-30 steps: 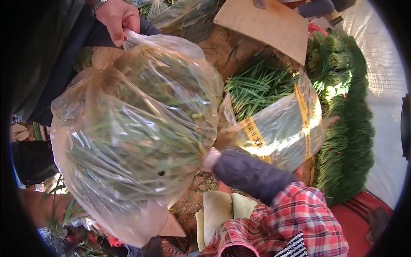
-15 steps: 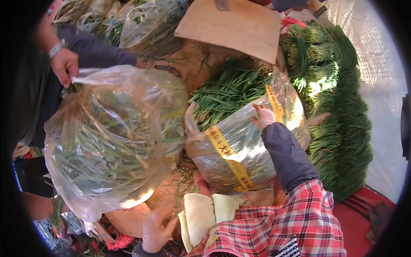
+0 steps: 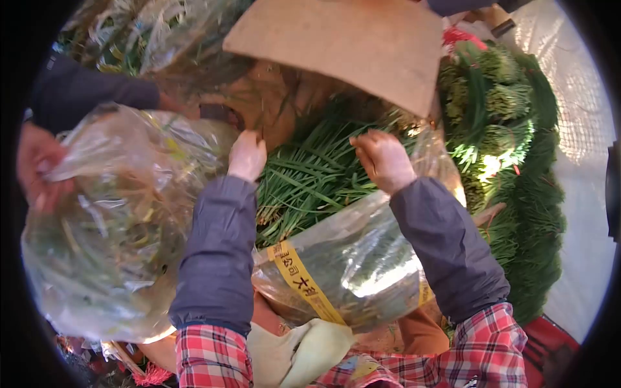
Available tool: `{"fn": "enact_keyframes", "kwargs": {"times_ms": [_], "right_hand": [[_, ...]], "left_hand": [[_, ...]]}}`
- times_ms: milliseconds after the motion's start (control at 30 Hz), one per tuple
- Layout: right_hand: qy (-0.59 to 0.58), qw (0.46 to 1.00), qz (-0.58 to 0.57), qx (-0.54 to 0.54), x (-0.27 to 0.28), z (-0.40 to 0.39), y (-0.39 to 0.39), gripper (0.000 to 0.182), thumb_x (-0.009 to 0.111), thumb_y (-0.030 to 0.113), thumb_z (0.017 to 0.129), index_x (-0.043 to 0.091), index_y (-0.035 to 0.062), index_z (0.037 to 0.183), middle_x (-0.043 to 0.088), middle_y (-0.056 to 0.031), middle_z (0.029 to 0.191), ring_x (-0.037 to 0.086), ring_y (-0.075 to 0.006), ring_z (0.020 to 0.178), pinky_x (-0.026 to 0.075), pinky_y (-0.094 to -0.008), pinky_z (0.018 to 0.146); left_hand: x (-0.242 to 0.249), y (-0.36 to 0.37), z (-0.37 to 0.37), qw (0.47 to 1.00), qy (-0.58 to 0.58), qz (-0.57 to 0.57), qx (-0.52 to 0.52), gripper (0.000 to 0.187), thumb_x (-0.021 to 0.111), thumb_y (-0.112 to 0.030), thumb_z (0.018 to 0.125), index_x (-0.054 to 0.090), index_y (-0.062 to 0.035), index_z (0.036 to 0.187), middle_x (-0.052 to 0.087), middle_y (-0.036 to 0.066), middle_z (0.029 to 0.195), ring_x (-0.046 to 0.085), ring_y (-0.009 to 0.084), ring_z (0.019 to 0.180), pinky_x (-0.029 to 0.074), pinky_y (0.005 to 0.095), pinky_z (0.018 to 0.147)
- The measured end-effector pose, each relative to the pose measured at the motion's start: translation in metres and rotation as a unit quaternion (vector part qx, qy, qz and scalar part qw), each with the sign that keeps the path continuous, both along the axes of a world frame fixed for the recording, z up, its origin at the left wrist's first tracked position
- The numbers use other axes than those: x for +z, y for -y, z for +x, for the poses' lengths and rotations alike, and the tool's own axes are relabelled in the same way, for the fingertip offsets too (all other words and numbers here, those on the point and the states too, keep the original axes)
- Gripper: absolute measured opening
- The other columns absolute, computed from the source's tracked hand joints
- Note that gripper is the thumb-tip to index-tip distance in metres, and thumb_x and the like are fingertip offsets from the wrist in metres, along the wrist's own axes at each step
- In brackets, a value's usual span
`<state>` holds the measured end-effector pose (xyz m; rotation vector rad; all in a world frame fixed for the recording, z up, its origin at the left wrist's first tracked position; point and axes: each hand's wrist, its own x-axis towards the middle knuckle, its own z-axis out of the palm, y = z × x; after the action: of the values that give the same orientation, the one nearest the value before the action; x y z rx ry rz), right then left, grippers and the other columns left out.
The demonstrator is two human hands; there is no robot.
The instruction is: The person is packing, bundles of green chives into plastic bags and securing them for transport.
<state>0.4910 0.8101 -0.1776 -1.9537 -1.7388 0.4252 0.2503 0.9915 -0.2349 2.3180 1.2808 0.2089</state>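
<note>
In front of me stands a clear plastic bag (image 3: 381, 284) with yellow printed tape, full of long green leafy stalks (image 3: 317, 174). My left hand (image 3: 248, 155) is closed at the far left side of the stalks, its fingers curled away from me. Above the right part of the stalks, my right hand (image 3: 385, 160) is closed too, fingers bent and pointing left. I cannot tell what, if anything, either hand grips.
At left, another person's hand (image 3: 42, 165) holds a second filled plastic bag (image 3: 110, 258). A brown board (image 3: 343, 45) lies beyond my bag. Bundled green stalks (image 3: 517, 174) are stacked at right beside a white sheet (image 3: 582, 116). A red fiber bunch (image 3: 154, 374) is at lower left.
My left hand has risen from the lower middle to the bag's far left side. My right hand has left the bag's near rim and moved over the stalks. The other person's bag shifted left.
</note>
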Motion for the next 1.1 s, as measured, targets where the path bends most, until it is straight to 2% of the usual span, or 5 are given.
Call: {"fn": "enact_keyframes", "kwargs": {"times_ms": [200,400,600,833,1100], "right_hand": [[0.051,0.994,-0.086,0.051,-0.116,-0.044,-0.120,0.029,0.052,0.022,0.084,0.058,0.0055,0.108,0.061,-0.0160,0.099,0.055,-0.0352,0.097,0.044,-0.0422,0.084],[0.129,0.961,-0.241,0.033,-0.210,-0.076,-0.187,0.042,0.056,0.038,0.079,0.059,0.0085,0.109,0.061,-0.0145,0.100,0.055,-0.0332,0.100,0.043,-0.0422,0.086],[0.243,0.900,-0.312,0.181,-0.236,-0.036,-0.112,0.050,0.055,0.050,0.076,0.061,0.0130,0.109,0.056,-0.0109,0.119,0.054,-0.0288,0.107,0.041,-0.0428,0.090],[0.155,0.749,-0.636,0.106,-0.204,-0.024,-0.055,0.059,0.040,0.057,0.083,0.057,0.0131,0.118,0.055,-0.0123,0.122,0.050,-0.0250,0.116,0.040,-0.0370,0.094],[0.140,0.791,-0.586,0.106,-0.076,-0.026,0.003,0.057,0.039,0.054,0.082,0.064,0.0088,0.106,0.062,-0.0130,0.107,0.057,-0.0266,0.104,0.043,-0.0379,0.089]], "left_hand": [[-0.178,-0.018,0.000,0.985,0.042,-0.155,0.056,0.061,0.067,-0.037,0.073,0.051,0.0058,0.113,0.058,0.028,0.104,0.056,0.0416,0.098,0.046,0.0442,0.082],[-0.142,0.023,0.013,0.903,-0.058,-0.419,-0.072,0.049,0.059,-0.040,0.077,0.058,-0.0084,0.115,0.060,0.020,0.108,0.056,0.0347,0.104,0.044,0.0400,0.086],[-0.068,0.062,0.027,0.917,-0.124,-0.326,-0.194,0.047,0.056,-0.033,0.080,0.053,-0.0107,0.121,0.060,0.022,0.103,0.056,0.0367,0.099,0.044,0.0434,0.085],[-0.032,0.107,0.026,0.925,-0.097,-0.310,-0.197,0.047,0.058,-0.035,0.080,0.055,-0.0109,0.120,0.062,0.019,0.104,0.058,0.0349,0.097,0.045,0.0425,0.085],[0.048,0.134,0.002,0.883,-0.009,-0.380,-0.275,0.052,0.059,-0.039,0.080,0.055,-0.0059,0.119,0.061,0.020,0.107,0.058,0.0329,0.101,0.044,0.0377,0.089]]}}
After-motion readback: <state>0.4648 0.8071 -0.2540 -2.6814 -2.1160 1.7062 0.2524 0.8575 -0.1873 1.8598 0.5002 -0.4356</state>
